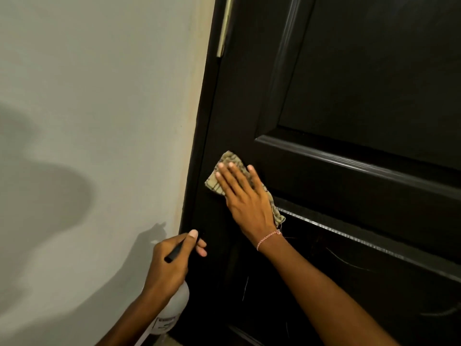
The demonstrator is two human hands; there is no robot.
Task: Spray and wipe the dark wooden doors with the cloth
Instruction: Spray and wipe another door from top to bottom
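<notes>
A dark wooden panelled door [349, 96] fills the right half of the view. My right hand [245, 196] lies flat with straight fingers on a beige checked cloth [230, 161], pressing it against the door's left stile below the upper panel. Lower left, my left hand [174, 260] grips a white spray bottle [173, 310] by its black head, thumb on top, its nozzle end close to the door's edge. Most of the bottle is hidden behind my wrist.
A pale wall [99, 121] takes up the left half, with shadows of my arms on it. A brass pull handle [224, 28] runs down the door's upper left edge. Thin scratch marks show on the lower panel [349, 283].
</notes>
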